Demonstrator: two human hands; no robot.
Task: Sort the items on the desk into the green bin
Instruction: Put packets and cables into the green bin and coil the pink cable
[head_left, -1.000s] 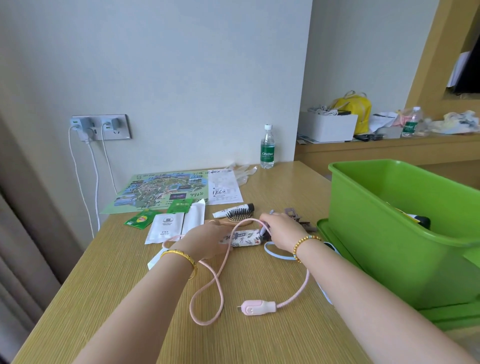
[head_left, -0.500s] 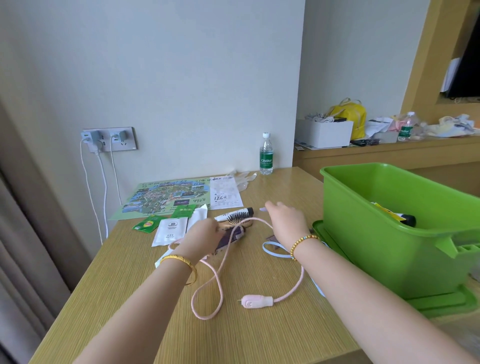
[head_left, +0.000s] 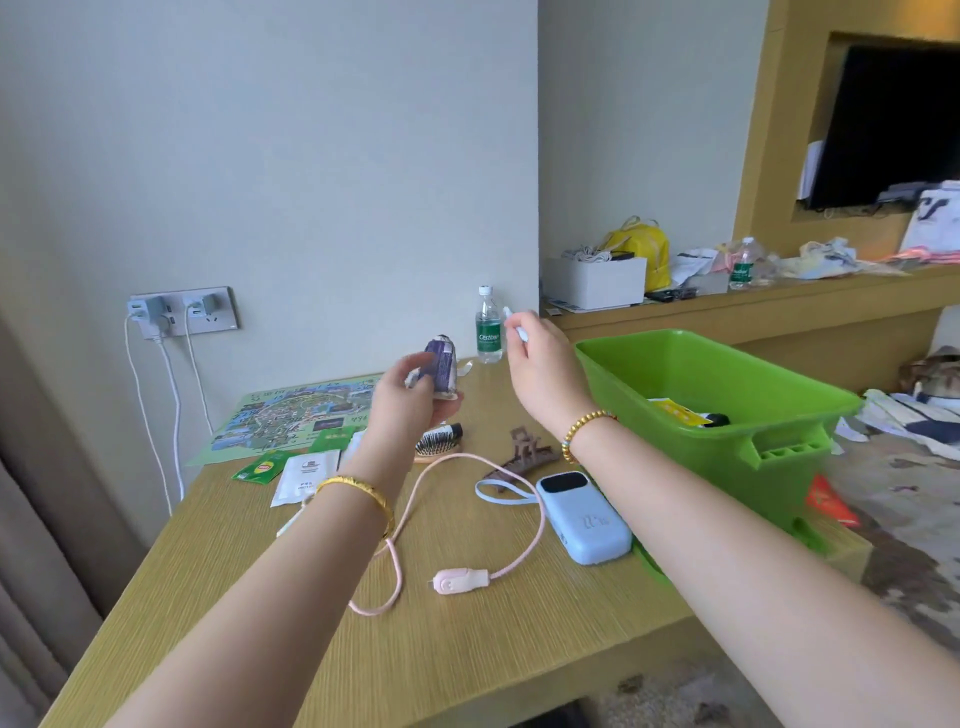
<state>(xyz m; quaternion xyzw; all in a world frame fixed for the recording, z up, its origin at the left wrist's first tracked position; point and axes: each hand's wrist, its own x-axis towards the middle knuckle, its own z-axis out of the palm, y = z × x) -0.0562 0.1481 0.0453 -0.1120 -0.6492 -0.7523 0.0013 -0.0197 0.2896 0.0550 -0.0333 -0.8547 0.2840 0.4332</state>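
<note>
**A:** Both hands have come up off the worktop (head_left: 467, 649) since half a second ago, and each carries something now. From the head view, the left hand (head_left: 410, 395) grips a small purple-and-white packet (head_left: 440, 364), fingers curled round it, lifted above the hairbrush (head_left: 439, 446).

**B:** And the right?

**A:** The right hand (head_left: 535, 358) pinches a thin white stick-like item (head_left: 515, 323); too small to name. It is raised just beside the green bin (head_left: 779, 441), whose near-left rim lies immediately to its right and lower.

**B:** So which drops first?

**A:** My guess is the right: it is the nearer hand, needing only a short sideways carry over the rim. The left must cross past it. The pink cable (head_left: 467, 577), blue power bank (head_left: 587, 519) and brown hair claw (head_left: 524, 452) wait on the worktop.
</note>
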